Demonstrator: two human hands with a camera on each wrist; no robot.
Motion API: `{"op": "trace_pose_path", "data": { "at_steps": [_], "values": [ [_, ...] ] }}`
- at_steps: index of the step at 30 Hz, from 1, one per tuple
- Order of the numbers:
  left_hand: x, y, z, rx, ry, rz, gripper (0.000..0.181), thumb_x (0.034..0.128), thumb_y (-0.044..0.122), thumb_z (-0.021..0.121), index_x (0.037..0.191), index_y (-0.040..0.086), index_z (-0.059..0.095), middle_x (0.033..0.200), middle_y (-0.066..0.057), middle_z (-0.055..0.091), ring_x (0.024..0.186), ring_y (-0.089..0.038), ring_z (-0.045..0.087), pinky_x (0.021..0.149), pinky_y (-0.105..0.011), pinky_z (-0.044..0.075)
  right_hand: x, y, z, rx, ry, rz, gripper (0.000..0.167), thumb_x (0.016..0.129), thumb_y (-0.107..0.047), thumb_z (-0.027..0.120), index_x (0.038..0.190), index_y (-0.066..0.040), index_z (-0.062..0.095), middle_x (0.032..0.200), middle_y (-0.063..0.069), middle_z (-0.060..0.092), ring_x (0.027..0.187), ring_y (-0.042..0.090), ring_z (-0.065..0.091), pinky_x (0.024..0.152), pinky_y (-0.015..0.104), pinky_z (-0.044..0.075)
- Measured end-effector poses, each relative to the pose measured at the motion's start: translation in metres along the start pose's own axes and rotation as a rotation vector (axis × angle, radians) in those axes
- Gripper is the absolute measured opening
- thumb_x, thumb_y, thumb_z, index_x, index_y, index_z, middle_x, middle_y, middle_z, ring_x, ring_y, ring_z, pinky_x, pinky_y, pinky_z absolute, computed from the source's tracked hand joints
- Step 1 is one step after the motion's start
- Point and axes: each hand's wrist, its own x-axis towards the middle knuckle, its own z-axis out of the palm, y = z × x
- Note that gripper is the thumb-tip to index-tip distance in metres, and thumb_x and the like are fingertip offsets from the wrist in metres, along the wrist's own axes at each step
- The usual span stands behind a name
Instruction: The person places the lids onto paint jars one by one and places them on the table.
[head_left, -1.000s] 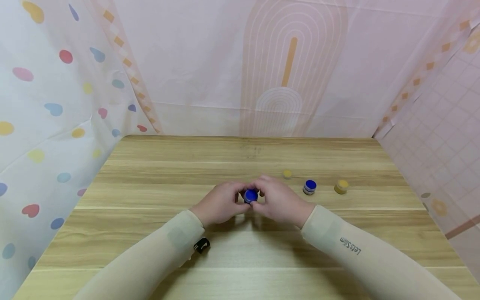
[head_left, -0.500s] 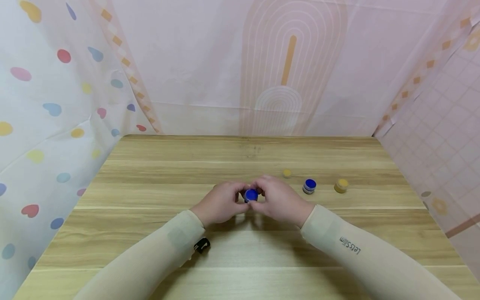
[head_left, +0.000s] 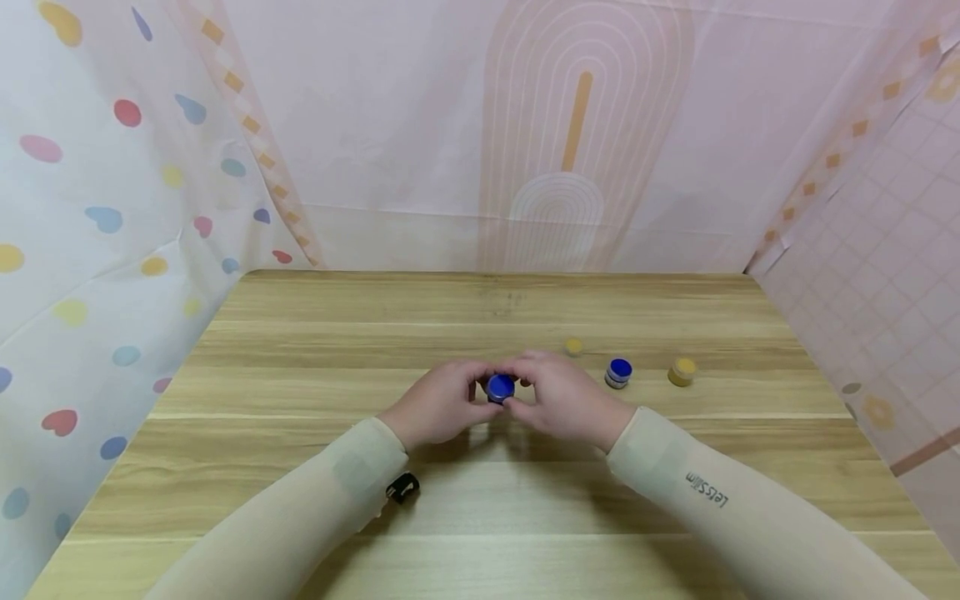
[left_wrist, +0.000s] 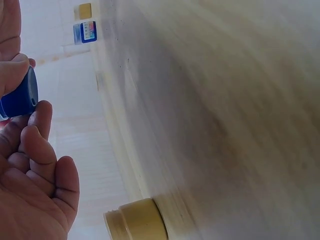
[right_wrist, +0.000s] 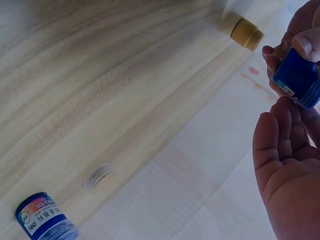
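Both hands meet around a blue jar (head_left: 500, 387). My left hand (head_left: 441, 405) grips its left side and my right hand (head_left: 566, 402) its right side, thumbs toward me. The left wrist view shows a thumb pressed on the blue jar (left_wrist: 19, 97), with the lower fingers curled loosely. In the right wrist view the jar (right_wrist: 299, 75) is held off the table, a small label on its side. A yellow jar (right_wrist: 246, 35) stands on the table near the left hand; the head view does not show it.
Right of the hands lie a small yellow-topped lid-like piece (head_left: 573, 347), a second blue jar (head_left: 618, 373) and a yellow jar (head_left: 682, 372). A black object (head_left: 403, 488) is at the left cuff. Patterned cloth (head_left: 405, 125) hangs behind the table (head_left: 360, 300).
The held blue jar has shifted very slightly up in the head view, and the right hand and sleeve slightly to the right. Both hands keep their hold.
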Motion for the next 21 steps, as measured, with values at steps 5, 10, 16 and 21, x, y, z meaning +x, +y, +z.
{"op": "trace_pose_path", "data": {
  "at_steps": [5,10,16,21],
  "values": [
    [0.0003,-0.0008,0.0007,0.011,0.001,0.007,0.036,0.0920,0.024,0.082,0.125,0.014,0.073,0.086,0.005,0.065,0.067,-0.010,0.053,0.058,-0.025,0.044,0.0005,-0.0011,0.0006,0.013,-0.009,0.024,0.040,0.097,-0.017,0.077,0.134,-0.006,0.069,0.121,0.006,0.073,0.107,0.025,0.070,0.093,0.038,0.058],
    [0.0003,-0.0018,0.0027,0.015,0.003,0.018,0.032,0.0918,0.023,0.082,0.122,0.015,0.074,0.090,0.007,0.066,0.069,-0.011,0.054,0.060,-0.025,0.046,0.0016,-0.0020,0.0031,0.053,-0.032,0.107,0.032,0.095,-0.021,0.080,0.122,-0.007,0.070,0.111,0.002,0.071,0.103,0.026,0.068,0.090,0.036,0.057],
    [0.0003,-0.0016,0.0032,0.014,0.000,0.017,0.027,0.0921,0.023,0.081,0.117,0.016,0.074,0.089,0.006,0.065,0.071,-0.012,0.054,0.062,-0.026,0.045,0.0013,0.0001,0.0042,0.077,-0.035,0.134,0.036,0.094,-0.024,0.081,0.124,-0.009,0.069,0.110,0.001,0.070,0.102,0.026,0.066,0.088,0.034,0.054],
    [0.0006,-0.0025,0.0018,0.010,0.001,0.015,0.027,0.0925,0.024,0.082,0.116,0.015,0.073,0.082,0.003,0.063,0.066,-0.011,0.052,0.057,-0.025,0.042,0.0005,0.0025,0.0020,0.044,-0.010,0.041,0.044,0.094,-0.022,0.080,0.134,-0.009,0.068,0.118,0.003,0.073,0.104,0.026,0.068,0.090,0.035,0.055]
  ]
}}
